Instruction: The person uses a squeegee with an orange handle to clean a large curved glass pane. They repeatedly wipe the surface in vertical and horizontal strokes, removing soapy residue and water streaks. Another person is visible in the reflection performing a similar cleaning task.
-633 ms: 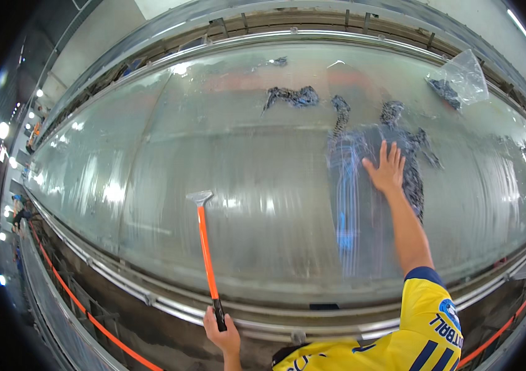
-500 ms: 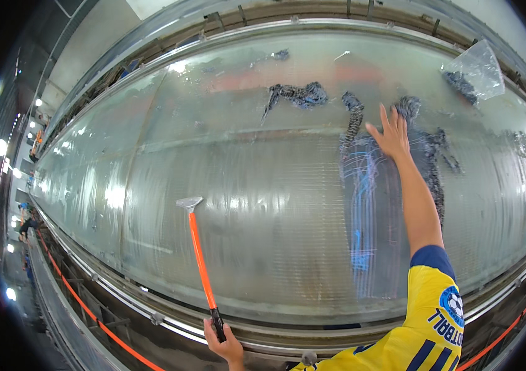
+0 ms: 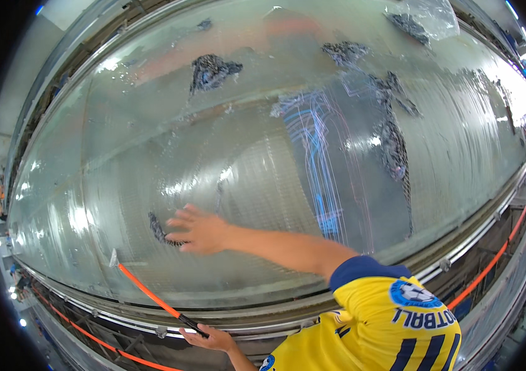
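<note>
My left hand (image 3: pixel 212 339) grips the black end of a long orange-handled scraper (image 3: pixel 145 290) at the near edge. Its pale head rests on or just above a large wet, greenish translucent panel (image 3: pixel 133 185); I cannot tell which. My right hand (image 3: pixel 201 231), fingers spread and slightly blurred, reaches over the left front of the panel. At its fingertips lies a narrow, crumpled dark strip (image 3: pixel 156 230), partly hidden by the hand. Right of my forearm is a smooth grey patch (image 3: pixel 356 161) streaked with blue and pink lines.
Crumpled dark clumps lie at the panel's back middle (image 3: pixel 211 71) and along the grey patch's right side (image 3: pixel 392 148). A clear plastic bag (image 3: pixel 439 17) lies at the back right. Metal rails (image 3: pixel 263 331) border the near edge, with an orange-red hose-like line (image 3: pixel 489 266) below.
My right hand has swept leftward and nearer from the dark clump at right, and the narrow dark strip now lies by it. The scraper leans further left. The view has shifted.
</note>
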`<state>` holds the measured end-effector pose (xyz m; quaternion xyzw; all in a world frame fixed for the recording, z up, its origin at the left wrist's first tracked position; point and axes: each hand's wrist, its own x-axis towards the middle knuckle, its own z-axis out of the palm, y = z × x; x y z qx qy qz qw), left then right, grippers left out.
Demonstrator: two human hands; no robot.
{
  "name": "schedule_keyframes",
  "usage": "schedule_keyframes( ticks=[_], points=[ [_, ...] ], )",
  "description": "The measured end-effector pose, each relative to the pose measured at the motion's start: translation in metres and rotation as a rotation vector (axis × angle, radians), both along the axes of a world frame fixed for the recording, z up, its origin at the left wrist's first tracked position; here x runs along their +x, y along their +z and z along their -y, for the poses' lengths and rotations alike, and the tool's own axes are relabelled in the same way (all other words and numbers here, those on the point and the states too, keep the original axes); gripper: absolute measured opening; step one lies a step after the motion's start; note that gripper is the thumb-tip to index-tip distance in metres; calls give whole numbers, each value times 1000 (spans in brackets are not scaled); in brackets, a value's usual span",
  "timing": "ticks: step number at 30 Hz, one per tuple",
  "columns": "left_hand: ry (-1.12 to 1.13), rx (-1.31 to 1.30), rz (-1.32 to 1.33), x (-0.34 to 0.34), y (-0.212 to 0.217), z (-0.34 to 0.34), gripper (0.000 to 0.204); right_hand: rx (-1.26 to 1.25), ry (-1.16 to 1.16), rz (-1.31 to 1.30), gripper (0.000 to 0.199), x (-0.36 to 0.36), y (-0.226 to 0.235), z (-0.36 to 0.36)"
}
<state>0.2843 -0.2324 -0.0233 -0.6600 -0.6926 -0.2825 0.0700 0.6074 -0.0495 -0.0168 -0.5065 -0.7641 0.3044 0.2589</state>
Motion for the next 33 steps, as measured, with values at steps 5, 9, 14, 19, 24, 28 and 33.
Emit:
schedule_keyframes(
  ticks=[5,9,14,19,24,28,33],
  points=[
    [5,-40,113,-4,-4,5,51,-54,-555,613,64,173,11,107],
    [58,-93,323,-3,-3,4,54,-222,-1103,721,66,312,7,244],
    [136,-308,841,5,13,-9,70,-283,-1380,876,69,373,-13,294],
    [183,-521,1224,-21,52,-23,15,-66,-863,848,73,198,-8,180],
    [124,-421,1139,-22,70,48,12,-8,-544,582,66,-11,-2,210],
    [-20,-427,1058,-26,94,120,39,-44,-455,615,64,41,13,318],
    [-299,-460,844,-75,77,198,43,-107,-1237,793,83,170,9,453]
  ],
)
